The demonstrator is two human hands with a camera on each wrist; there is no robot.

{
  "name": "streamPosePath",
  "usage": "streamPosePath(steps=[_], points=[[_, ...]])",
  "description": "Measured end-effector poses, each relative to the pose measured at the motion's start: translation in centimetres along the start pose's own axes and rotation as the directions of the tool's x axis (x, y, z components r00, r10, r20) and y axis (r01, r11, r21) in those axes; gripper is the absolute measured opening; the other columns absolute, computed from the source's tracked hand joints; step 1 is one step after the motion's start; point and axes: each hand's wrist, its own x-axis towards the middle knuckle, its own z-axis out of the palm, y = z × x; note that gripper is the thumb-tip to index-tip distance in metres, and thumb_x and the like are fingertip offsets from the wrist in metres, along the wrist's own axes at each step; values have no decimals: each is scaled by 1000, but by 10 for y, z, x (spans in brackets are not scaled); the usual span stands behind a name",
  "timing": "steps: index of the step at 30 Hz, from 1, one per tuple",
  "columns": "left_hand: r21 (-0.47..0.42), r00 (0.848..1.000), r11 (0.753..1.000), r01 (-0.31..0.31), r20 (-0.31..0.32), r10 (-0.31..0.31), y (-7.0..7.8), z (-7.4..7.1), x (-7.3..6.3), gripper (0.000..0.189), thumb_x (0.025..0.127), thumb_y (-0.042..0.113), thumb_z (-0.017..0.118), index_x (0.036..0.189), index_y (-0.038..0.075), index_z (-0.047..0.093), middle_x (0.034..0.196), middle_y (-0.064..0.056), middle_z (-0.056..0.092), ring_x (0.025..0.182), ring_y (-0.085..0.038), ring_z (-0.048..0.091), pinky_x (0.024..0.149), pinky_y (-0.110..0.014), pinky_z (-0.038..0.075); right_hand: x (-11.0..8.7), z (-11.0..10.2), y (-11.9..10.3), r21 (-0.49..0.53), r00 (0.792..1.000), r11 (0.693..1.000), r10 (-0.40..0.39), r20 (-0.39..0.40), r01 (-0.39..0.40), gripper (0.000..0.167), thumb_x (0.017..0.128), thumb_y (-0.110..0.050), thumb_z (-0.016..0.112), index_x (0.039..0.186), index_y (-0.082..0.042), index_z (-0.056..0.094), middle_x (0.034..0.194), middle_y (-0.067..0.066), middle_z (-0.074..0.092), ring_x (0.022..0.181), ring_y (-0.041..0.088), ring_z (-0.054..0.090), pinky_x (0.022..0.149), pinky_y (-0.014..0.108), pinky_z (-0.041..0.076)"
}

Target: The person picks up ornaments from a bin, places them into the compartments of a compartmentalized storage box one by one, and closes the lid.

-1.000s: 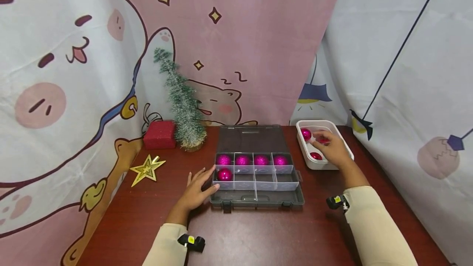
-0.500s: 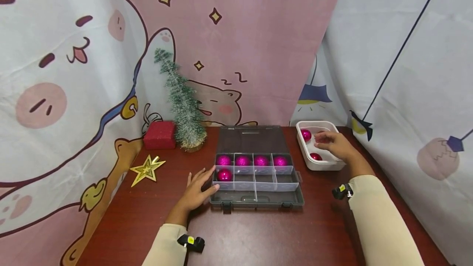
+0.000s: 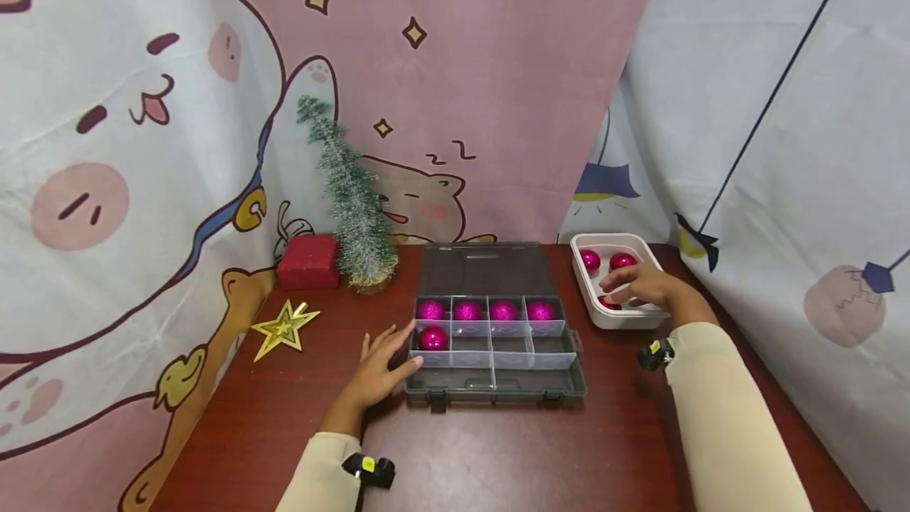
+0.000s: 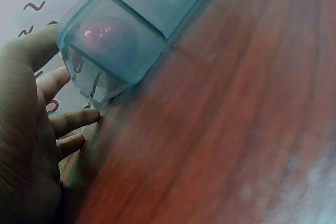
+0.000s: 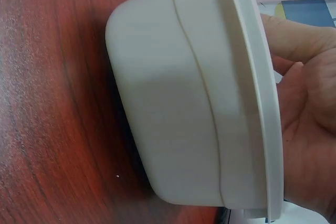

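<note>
Head view, far left: past a gold star [image 3: 283, 328] lying flat on the tabletop [image 3: 483, 457], you have your left hand [image 3: 375, 374] with its fingers spread, gripping nothing. Its fingertips touch the left end of the compartment box [image 3: 535, 377]; left wrist view shows them at that clear corner.

Next comes the box itself, its smoky lid [image 3: 486, 269] laid back toward the hanging cloth [image 3: 498, 101], its latched front wall facing you. Frosted dividers [image 3: 535, 359] stand upright as edges between the rows. Four glittery magenta balls [image 3: 468, 311] sit in the back row, one to a compartment, and a smoother, shinier ball [image 3: 434, 339] sits leftmost in the middle row. You have broad tabletop running in front.

Right of the box, a strip of tabletop separates it from the white tub [image 3: 626, 321], with cloth near behind. Inside, one ball [image 3: 590, 261] lies by the left wall, another [image 3: 622, 261] just right of it, both glossy. Your right hand [image 3: 645, 288] reaches over the rim, fingers bent and parted, partly covering a third, redder ball [image 3: 608, 304]. You cannot tell whether they pinch it: right wrist view has the tub's tall wall across the fingertips.
</note>
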Motion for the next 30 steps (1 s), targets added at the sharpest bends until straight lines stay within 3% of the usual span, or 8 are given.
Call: streamPosePath(steps=[6, 10, 19, 25, 30], points=[[-7, 998, 999, -41, -41, 40, 1, 1, -1, 74, 101, 46, 73, 167, 22, 48, 162, -20, 58, 157, -55, 39, 122, -88, 1, 1, -1, 1, -35, 1000, 999, 14, 26, -13, 49, 98, -16, 80, 138, 8, 64, 144, 28, 66, 104, 9, 67, 101, 52, 59], [-16, 997, 999, -52, -55, 51, 1, 1, -3, 74, 101, 50, 72, 166, 24, 49, 161, -22, 59, 155, -57, 39, 120, -90, 2, 2, 0, 0, -76, 999, 997, 29, 38, -26, 50, 97, -18, 81, 137, 6, 64, 131, 20, 75, 99, 13, 67, 88, 41, 57], [-2, 1000, 1000, 5, -8, -5, 1, -1, -1, 74, 102, 44, 71, 168, 22, 45, 166, -17, 55, 161, -51, 36, 125, -85, -3, 2, 2, -3, -154, 999, 988, 2, 45, 5, 44, 99, -15, 75, 134, 9, 65, 122, 23, 79, 90, 14, 69, 75, 37, 53], [3, 1000, 1000, -14, -19, 14, 1, 0, -1, 73, 101, 42, 74, 167, 20, 48, 163, -19, 57, 159, -53, 38, 122, -88, 0, 0, 3, -5, -145, 999, 989, 24, 33, -19, 44, 98, -17, 77, 133, 8, 67, 109, 10, 81, 92, 16, 70, 82, 42, 57], [-2, 1000, 1000, -10, -13, 10, 1, 0, 0, 74, 102, 42, 72, 168, 21, 47, 165, -18, 56, 160, -52, 37, 123, -87, -1, -8, 1, -9, -163, 999, 986, -28, -37, 22, 45, 98, -20, 79, 132, 7, 69, 120, 19, 78, 102, 22, 71, 94, 52, 62]])
